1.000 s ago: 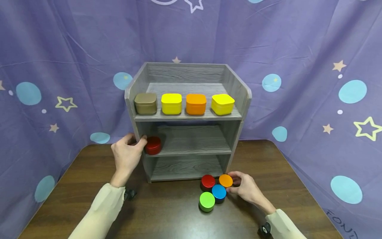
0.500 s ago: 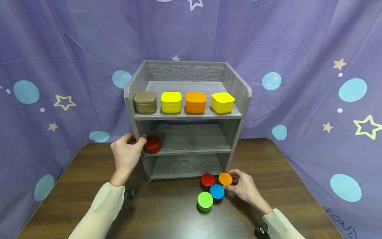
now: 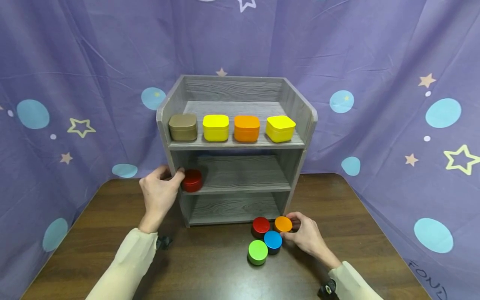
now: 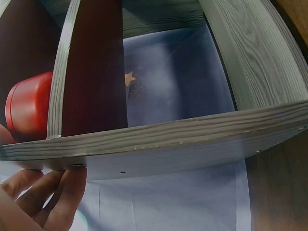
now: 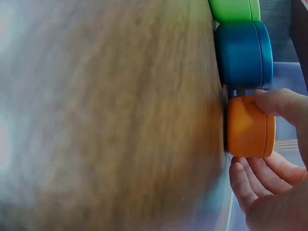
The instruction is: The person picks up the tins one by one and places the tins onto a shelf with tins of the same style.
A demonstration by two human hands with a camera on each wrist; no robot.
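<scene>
My left hand [image 3: 159, 196] grips the left side panel [image 4: 168, 137] of a grey wooden shelf unit, thumb on the inner face and fingers on the outer. Just beside that thumb, a round red tin [image 3: 192, 181] sits on the middle shelf. On the table by the unit's front right corner, my right hand [image 3: 308, 236] pinches a round orange tin [image 5: 250, 126] between thumb and fingers. A blue tin [image 3: 273, 241], a second red tin [image 3: 260, 227] and a green tin [image 3: 257, 252] cluster around it, all upright with lids up.
Along the top shelf [image 3: 236, 146] stand a bronze box [image 3: 183, 127], two yellow boxes [image 3: 215, 128] and an orange box [image 3: 246, 129], all square with rounded corners. Behind the brown table [image 3: 210, 266] hangs a purple patterned curtain [image 3: 240, 46].
The blue and green tins have shifted slightly left along with my right hand. My left hand keeps its hold on the panel; the view has tilted a little.
</scene>
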